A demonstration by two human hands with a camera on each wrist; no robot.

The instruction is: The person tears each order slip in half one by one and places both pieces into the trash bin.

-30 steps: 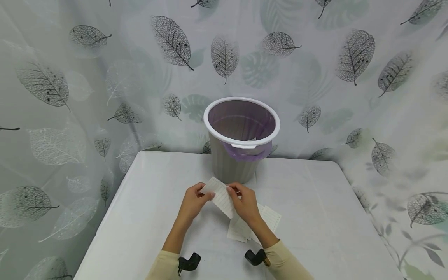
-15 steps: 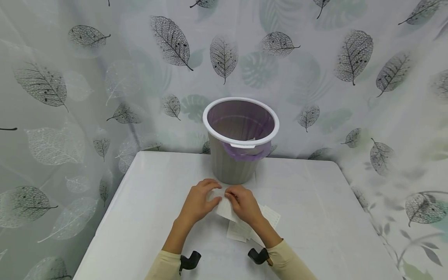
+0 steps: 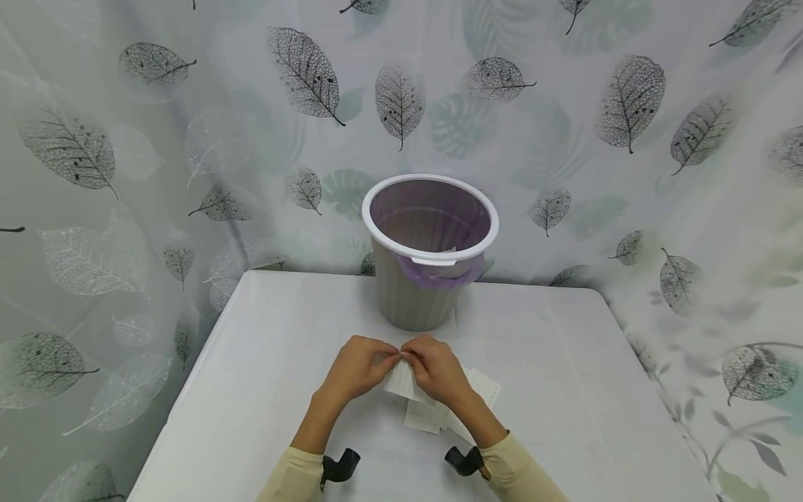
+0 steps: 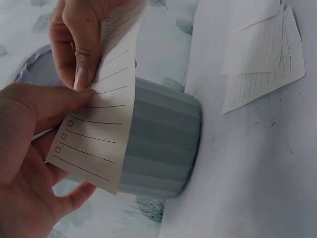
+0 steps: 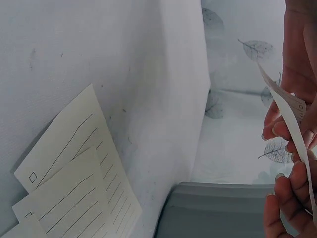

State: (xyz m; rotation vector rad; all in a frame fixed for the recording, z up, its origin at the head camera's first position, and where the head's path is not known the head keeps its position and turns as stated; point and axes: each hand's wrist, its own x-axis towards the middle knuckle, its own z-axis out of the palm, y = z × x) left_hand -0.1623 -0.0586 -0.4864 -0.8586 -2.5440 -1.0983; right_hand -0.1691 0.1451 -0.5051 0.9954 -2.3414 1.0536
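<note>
A lined paper sheet point(image 4: 99, 134) with small checkboxes along one edge is held up between both hands. My left hand point(image 3: 359, 368) pinches its checkbox edge between thumb and fingers. Right beside it, my right hand point(image 3: 437, 369) pinches the same edge, the fingertips of the two hands meeting. In the right wrist view the sheet point(image 5: 292, 126) shows nearly edge-on and slightly bent. Several more lined sheets point(image 5: 74, 193) lie overlapping on the table below the right hand.
Behind the hands stands a grey ribbed trash bin point(image 3: 414, 300) with a white rim and a purple liner folded over it; a bit of white shows inside. The white table point(image 3: 282, 348) backs onto a leaf-patterned curtain point(image 3: 251, 139). Small dark specks dot the tabletop.
The left hand has shifted right along the sheet, so both hands' fingertips now meet at its upper edge. The sheet has turned from a slant, its lower part hanging toward the person.
</note>
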